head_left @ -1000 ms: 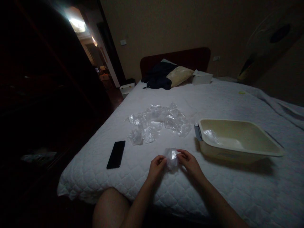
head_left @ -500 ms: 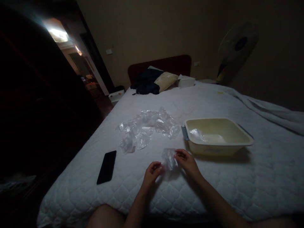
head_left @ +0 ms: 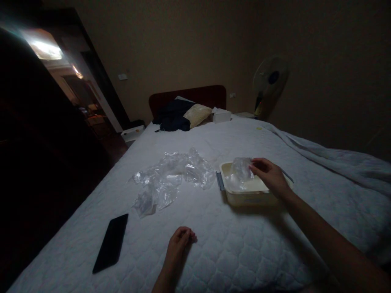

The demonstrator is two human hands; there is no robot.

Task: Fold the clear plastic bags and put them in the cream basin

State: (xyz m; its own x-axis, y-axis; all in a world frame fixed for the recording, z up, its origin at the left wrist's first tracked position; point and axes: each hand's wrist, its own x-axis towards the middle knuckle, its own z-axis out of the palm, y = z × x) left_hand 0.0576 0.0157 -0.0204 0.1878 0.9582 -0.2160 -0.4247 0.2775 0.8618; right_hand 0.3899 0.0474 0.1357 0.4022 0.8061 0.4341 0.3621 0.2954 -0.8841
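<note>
My right hand (head_left: pixel 269 174) pinches a clear plastic bag (head_left: pixel 241 167) by its right side, above the cream plastic basin (head_left: pixel 253 198). Part of the bag hangs in front of the basin's inside, and another bit of clear plastic seems to show below it, though the two are hard to tell apart. On the white quilted bedspread, my left hand (head_left: pixel 180 240) rests with its fingers curled together and nothing visible in them. Farther up lies a spread of crumpled clear plastic bags (head_left: pixel 171 175), beyond my left hand and left of the basin.
A black phone (head_left: pixel 110 243) lies at the left of the bed. Toward the headboard (head_left: pixel 210 94) are dark clothes (head_left: pixel 175 116), a beige pillow (head_left: pixel 198 115) and a white box (head_left: pixel 222 116). A fan (head_left: pixel 271 77) stands at the back right, near a rumpled cover (head_left: pixel 308 146).
My right hand has carried the plastic bag rightward from between both hands to over the basin. My left hand has let go of it and its fingers have closed. The view has shifted right.
</note>
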